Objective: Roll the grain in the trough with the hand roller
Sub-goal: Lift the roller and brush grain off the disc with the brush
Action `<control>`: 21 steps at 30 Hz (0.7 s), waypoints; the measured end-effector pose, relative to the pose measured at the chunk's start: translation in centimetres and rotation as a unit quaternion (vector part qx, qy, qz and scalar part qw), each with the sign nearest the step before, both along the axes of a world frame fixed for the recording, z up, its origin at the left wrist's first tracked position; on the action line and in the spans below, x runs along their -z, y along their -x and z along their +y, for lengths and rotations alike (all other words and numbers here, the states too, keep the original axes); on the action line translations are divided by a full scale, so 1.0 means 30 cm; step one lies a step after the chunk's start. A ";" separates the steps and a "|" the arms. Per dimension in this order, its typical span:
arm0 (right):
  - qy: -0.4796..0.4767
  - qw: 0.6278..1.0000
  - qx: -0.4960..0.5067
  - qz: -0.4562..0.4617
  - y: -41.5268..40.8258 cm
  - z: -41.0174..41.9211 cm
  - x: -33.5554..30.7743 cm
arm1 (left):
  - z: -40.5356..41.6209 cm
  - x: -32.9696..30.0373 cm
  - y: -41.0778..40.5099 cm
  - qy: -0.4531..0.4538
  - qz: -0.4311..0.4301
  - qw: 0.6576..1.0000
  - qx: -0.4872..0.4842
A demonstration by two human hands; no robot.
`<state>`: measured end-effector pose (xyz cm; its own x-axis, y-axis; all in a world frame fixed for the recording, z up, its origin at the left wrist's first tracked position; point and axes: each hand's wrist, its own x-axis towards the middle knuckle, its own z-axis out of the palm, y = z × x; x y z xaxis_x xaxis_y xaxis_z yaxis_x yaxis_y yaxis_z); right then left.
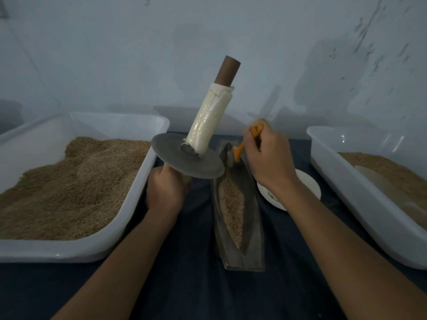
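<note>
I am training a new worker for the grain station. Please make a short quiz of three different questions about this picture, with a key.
1. True or false: the hand roller is rolling inside the trough.
2. Which hand holds the orange brush? A) left hand B) right hand C) neither
3. Fill in: the small white plate lies between the trough and the ____ white tray.

Key:
1. False. The left hand holds the hand roller raised, to the left of the trough.
2. B. The right hand grips the orange brush over the trough's far end.
3. Right; that right white tray holds grain too.
</note>
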<state>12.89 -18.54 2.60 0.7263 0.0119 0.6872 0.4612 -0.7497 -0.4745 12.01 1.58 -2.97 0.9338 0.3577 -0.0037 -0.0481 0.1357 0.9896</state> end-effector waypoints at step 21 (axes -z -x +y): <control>-0.022 0.999 0.028 0.035 0.082 0.016 0.001 | 0.006 -0.008 0.004 -0.129 0.032 0.991 0.018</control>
